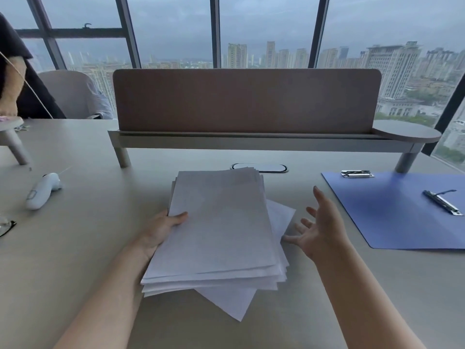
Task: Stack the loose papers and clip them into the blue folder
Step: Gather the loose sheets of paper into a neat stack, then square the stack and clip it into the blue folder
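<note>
At the centre of the desk (75, 248), the loose papers (221, 222) lie as a rough stack, long axis running away from the person and tilted slightly to the right at the far end. Several sheets are askew: one corner juts out at the near edge, another at the right side. The left hand (161, 230) grips the stack's left edge, thumb on top and fingers hidden beneath. The right hand (319, 227) is spread wide and empty, fingertips just beside the protruding right-hand sheet; whether they touch it cannot be told. To the right of the papers, beyond the right hand, the blue folder (392, 210) lies open and flat, with a metal clip (357, 174) at its far edge and a second clip bar (444, 202) further right. The right hand is judged nearer the folder, so squaring the stack comes first, then a rightward carry. A white handheld device (44, 190) rests well apart at left.
</note>
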`<state>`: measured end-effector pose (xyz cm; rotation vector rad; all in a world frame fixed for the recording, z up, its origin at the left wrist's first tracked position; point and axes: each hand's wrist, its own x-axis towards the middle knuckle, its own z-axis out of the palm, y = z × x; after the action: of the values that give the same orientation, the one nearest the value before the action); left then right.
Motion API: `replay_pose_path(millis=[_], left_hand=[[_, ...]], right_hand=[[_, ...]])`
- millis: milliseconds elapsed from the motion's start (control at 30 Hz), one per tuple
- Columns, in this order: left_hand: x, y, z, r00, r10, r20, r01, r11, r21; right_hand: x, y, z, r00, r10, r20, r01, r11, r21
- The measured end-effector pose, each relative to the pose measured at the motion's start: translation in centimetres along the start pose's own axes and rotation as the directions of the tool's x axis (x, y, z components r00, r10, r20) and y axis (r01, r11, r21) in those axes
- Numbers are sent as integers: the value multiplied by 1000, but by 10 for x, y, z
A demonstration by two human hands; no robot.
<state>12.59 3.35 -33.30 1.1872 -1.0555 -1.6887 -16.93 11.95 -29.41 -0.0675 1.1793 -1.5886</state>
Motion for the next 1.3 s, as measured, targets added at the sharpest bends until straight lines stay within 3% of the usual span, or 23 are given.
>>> replay_pose_path(millis=[233, 400, 467, 733, 967, 1067, 1200, 1300], left_hand=[[3, -2, -2, 1000, 14, 4, -14, 1000, 27], [0, -1, -2, 1000, 16, 23, -17, 998, 63], [-2, -1, -1, 999, 30, 37, -33, 995, 99], [-17, -4, 3, 980, 26, 199, -57, 987, 153], [-16, -7, 16, 961, 271, -57, -211, 850, 482], [-19, -11, 21, 944, 329, -30, -229, 715, 661], [-22, -17, 29, 964, 257, 70, -251, 784, 568], [-19, -20, 26, 965, 247, 93, -256, 793, 553]], right_hand=[[7, 15, -2, 999, 50, 22, -49, 998, -51], [-7, 37, 7, 987, 41, 156, 37, 884, -466], [-8, 46, 9, 977, 14, 214, 106, 837, -537], [-5, 43, 0, 929, 31, 370, 177, 839, -515], [-8, 36, -10, 935, 107, 338, 122, 798, -591], [-6, 36, -11, 958, 70, 279, 109, 809, -577], [-6, 42, -10, 952, 17, 306, 159, 826, -541], [-5, 51, -8, 943, -78, 323, 260, 777, -573]])
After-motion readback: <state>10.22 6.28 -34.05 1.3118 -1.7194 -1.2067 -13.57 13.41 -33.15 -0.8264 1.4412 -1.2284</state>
